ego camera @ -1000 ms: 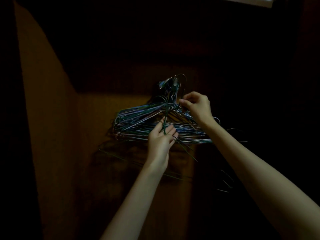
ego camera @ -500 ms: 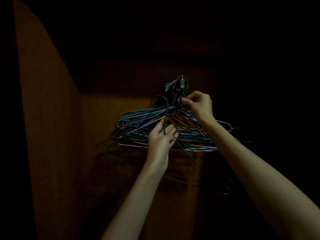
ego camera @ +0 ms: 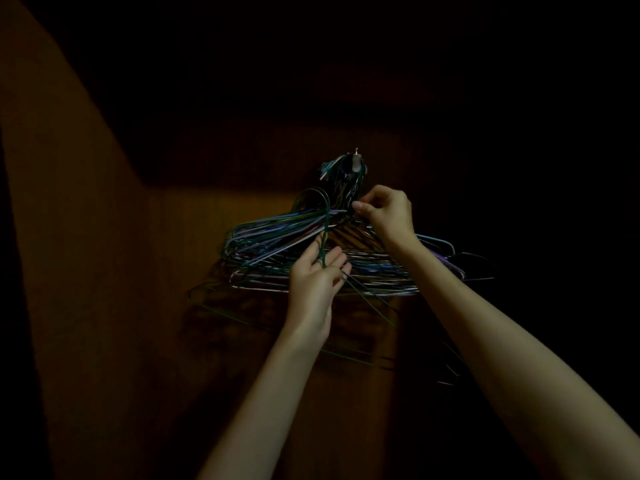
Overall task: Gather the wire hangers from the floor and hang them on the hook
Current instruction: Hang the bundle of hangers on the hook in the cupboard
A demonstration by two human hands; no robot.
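A thick bundle of coloured wire hangers (ego camera: 277,244) hangs from a small metal hook (ego camera: 356,160) on a dim brown wall. My left hand (ego camera: 317,282) is raised below the bundle and holds a dark green hanger (ego camera: 325,233) by its neck between the fingers; that hanger's frame trails down under my wrist. My right hand (ego camera: 386,211) pinches the hanger necks just below the hook. The scene is very dark and the hook tops are hard to tell apart.
The brown wooden wall (ego camera: 104,271) meets a side panel on the left. Everything above and to the right of the hook is in deep shadow.
My right hand has slid slightly lower on the hanger necks, and the hook now shows bare above the bundle. My left hand keeps holding the green hanger in the same place.
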